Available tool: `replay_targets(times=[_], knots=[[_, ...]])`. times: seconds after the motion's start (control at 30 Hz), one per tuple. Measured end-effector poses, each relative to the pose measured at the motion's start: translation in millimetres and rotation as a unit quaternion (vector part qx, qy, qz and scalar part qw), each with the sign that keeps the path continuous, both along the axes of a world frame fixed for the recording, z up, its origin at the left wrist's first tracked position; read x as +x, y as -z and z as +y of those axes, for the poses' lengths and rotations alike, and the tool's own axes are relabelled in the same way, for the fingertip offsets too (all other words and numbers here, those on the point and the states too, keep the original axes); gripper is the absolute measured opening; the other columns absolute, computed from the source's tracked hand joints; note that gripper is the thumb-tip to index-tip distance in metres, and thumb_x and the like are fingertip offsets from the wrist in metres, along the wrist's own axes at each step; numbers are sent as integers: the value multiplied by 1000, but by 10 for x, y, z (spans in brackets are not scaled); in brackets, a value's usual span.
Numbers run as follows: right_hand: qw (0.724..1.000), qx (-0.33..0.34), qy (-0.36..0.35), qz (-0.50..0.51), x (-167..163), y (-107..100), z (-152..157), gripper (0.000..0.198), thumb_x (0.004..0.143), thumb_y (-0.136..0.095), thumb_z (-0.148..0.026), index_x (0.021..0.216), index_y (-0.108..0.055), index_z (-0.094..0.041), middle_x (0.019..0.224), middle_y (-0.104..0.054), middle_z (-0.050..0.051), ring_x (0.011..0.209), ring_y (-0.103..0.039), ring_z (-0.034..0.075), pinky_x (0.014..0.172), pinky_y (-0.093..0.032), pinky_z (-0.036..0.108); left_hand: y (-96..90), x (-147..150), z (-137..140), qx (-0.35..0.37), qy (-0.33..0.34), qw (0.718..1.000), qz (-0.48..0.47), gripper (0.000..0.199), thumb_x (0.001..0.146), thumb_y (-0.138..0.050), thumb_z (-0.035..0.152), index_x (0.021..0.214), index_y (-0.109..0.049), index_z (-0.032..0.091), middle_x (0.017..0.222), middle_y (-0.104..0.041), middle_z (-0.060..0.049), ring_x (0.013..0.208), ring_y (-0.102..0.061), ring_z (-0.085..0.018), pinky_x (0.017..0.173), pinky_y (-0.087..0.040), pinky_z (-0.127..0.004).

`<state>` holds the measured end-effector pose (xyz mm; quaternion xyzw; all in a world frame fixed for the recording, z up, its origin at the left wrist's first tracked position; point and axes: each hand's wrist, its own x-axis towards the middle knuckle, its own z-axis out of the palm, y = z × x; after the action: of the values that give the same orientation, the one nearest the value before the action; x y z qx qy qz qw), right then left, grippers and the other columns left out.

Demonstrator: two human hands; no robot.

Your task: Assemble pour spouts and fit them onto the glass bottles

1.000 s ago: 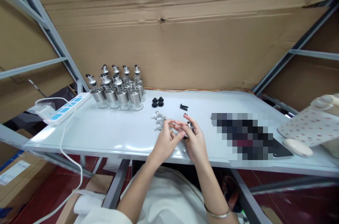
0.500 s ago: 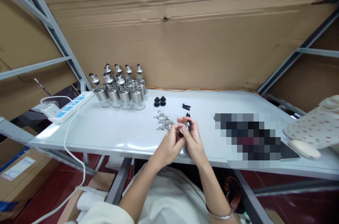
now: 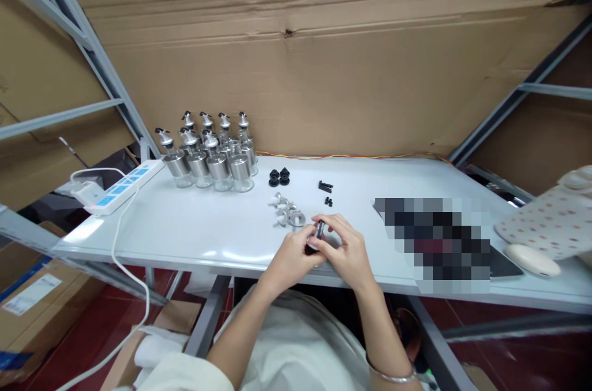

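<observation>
My left hand [image 3: 295, 256] and my right hand [image 3: 345, 249] meet near the table's front edge, fingers closed round a small silver-and-black pour spout part [image 3: 320, 229]. Fingers cover much of it, so its full shape is hidden. Just left of my hands lie several silver spout pieces with white stems [image 3: 287, 212]. Beyond them are several round black stoppers [image 3: 279, 177]. Thin black levers [image 3: 325, 186] and tiny black pieces [image 3: 328, 201] lie beyond my fingers.
Glass oil bottles [image 3: 219, 170] with steel sleeves, most topped with spouts, stand at the back left. A white power strip [image 3: 124, 186] lies at the left edge. Rightward are a pixelated dark area, a pale oval object [image 3: 531, 259] and a dotted bag [image 3: 546, 224].
My right hand has shifted a little right and lower, with its fingers regripped on the spout part. The held piece has turned, and the tiny black pieces now show fully.
</observation>
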<state>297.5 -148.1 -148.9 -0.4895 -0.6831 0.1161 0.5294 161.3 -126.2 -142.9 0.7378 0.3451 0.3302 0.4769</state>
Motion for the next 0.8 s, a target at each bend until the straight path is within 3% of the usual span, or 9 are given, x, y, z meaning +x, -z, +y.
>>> replay_targets(times=[0.2, 0.37, 0.57, 0.67, 0.73, 0.8], knots=[[999, 11, 32, -35, -11, 20, 8, 21, 87, -50, -41, 84, -54, -20, 70, -54, 0, 63, -51, 16, 61, -42, 27, -10, -23, -14, -3, 25, 1000, 10, 11, 77, -54, 21, 82, -45, 18, 67, -44, 6, 59, -38, -9, 58, -31, -19], [995, 19, 92, 25, -13, 36, 8, 43, 96, -26, -38, 64, -49, -20, 57, -48, 0, 53, -47, 14, 55, -39, 27, 5, -9, -70, 44, 42, 996, 71, 9, 82, -52, 24, 84, -44, 20, 71, -49, 3, 64, -45, -12, 61, -33, -21], [987, -20, 124, 99, -15, 29, 9, 43, 94, -32, -44, 77, -62, -19, 72, -57, 3, 66, -54, 16, 64, -42, 27, -12, -6, -85, 10, -1, 999, 38, 22, 82, -55, 33, 95, -46, 19, 65, -47, 5, 58, -44, -11, 57, -33, -21], [977, -49, 174, 113, 115, -51, 51, 34, 88, -46, -48, 86, -63, -18, 64, -54, 0, 57, -50, 15, 56, -39, 26, -33, -14, -92, 6, -13, 999, 36, 22, 81, -56, 35, 95, -47, 19, 67, -48, 5, 58, -44, -11, 58, -34, -21], [976, -58, 196, 76, 259, -164, 127, 32, 84, -52, -48, 90, -63, -18, 56, -50, -2, 50, -44, 14, 52, -37, 26, -47, -19, -99, 7, -15, 999, 38, 21, 81, -56, 34, 94, -48, 20, 68, -49, 5, 59, -45, -11, 59, -35, -21], [980, -48, 194, -14, 419, -306, 254, 34, 88, -47, -46, 88, -66, -18, 61, -56, 1, 55, -49, 16, 58, -39, 27, -55, -24, -104, 0, -10, 999, 36, 20, 82, -56, 34, 93, -48, 20, 68, -49, 5, 59, -45, -10, 59, -34, -21]])
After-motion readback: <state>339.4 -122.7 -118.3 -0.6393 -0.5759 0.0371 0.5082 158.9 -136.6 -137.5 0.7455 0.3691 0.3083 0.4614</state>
